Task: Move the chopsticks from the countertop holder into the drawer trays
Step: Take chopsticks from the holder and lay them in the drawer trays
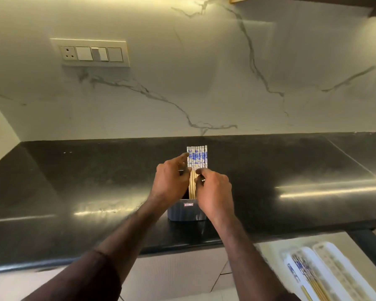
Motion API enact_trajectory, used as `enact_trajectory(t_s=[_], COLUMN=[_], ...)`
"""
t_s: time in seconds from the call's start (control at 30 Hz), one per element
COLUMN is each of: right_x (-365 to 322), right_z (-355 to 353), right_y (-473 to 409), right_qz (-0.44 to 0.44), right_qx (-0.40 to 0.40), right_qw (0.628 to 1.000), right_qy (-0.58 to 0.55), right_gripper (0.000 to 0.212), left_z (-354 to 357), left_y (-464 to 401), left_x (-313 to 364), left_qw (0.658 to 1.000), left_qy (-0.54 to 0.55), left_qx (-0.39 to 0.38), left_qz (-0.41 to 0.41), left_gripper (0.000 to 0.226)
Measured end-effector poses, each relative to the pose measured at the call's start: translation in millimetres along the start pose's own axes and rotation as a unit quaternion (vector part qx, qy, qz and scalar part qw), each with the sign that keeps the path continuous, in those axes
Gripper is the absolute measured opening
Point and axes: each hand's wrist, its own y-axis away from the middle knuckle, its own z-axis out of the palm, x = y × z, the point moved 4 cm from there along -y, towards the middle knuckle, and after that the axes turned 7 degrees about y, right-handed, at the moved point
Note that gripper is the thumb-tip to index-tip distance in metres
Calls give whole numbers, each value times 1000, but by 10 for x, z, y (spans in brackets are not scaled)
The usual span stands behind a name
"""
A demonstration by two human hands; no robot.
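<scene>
A row of chopsticks (pixel 197 158) with blue-and-white patterned tops and bamboo shafts stands upright in a grey holder (pixel 183 211) on the black countertop (pixel 74 181). My left hand (pixel 172 181) presses on the left side of the row, index finger up at the patterned tops. My right hand (pixel 214 192) pinches the chopsticks from the right at mid shaft. At the lower right, white trays (pixel 332 268) lie in the open drawer; one tray holds several chopsticks (pixel 308 274) of the same pattern.
A marble backsplash rises behind the counter, with a switch and socket plate (pixel 91 53) at the upper left. The counter's front edge runs just below the holder. Tiled floor shows beneath, between my forearms.
</scene>
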Motion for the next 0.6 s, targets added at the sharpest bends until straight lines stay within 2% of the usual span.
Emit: enact_trajectory(t_s=[0.2,0.33,0.6], right_x=[139,240,356], right_z=[396,558,734], right_y=[-355,-554,-720], right_qz=[28,43,37], right_qx=[-29,-34,-47], right_qw=[999,998,998], right_qy=[-6,-14,-20], right_gripper=[29,36,33], left_z=[119,257,443], left_y=[-416,-686,-949], left_x=[-335,-569,-851], left_qw=[1000,998,992], left_qy=[5,-26,24], left_qx=[-7,-25,-24], left_qz=[-1,-54,-119], left_gripper=[39,53,72])
